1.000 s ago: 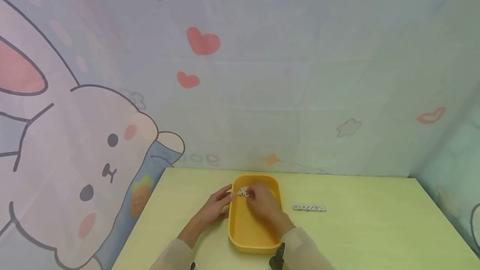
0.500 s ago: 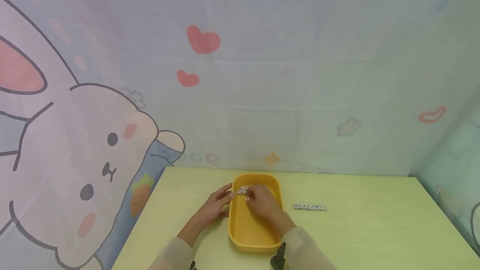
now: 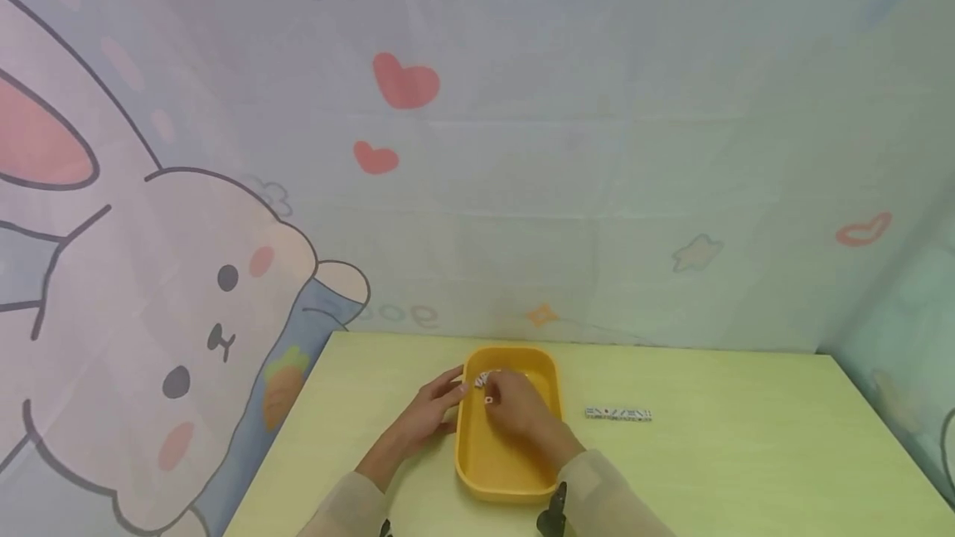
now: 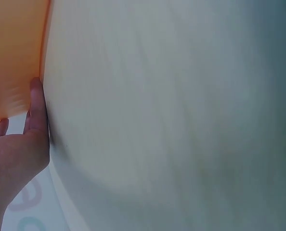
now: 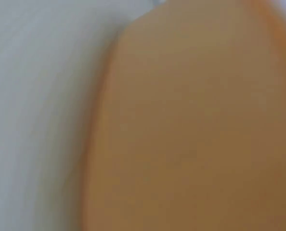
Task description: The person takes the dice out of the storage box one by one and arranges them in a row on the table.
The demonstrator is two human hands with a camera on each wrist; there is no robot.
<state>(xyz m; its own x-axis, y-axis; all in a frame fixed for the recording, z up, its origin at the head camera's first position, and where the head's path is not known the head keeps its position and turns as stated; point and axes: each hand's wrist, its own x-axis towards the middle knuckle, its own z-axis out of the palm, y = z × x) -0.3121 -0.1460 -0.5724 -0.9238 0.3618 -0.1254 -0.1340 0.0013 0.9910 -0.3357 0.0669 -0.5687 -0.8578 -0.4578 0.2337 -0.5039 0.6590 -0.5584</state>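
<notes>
Steadying the yellow tray (image 3: 496, 462) is given over to the left hand (image 3: 431, 407), laid along its left wall; the grip there is spread, not curled round anything. Inside, toward the far left corner, small white dice (image 3: 480, 380) are bunched, with a single die (image 3: 488, 399) set a little nearer. The right hand (image 3: 518, 407) is bent down over the tray floor, close by that die; whether anything is pinched by its grip cannot be told, as the fingertips are hidden. One die is probably best singled out and taken lightly by opposite faces, with the tray held firm. Farther right, a straight row of dice (image 3: 618, 414) is laid on the worktop (image 3: 731, 437), apart from the tray, and should be left unbrushed by the right sleeve (image 3: 608, 491).
</notes>
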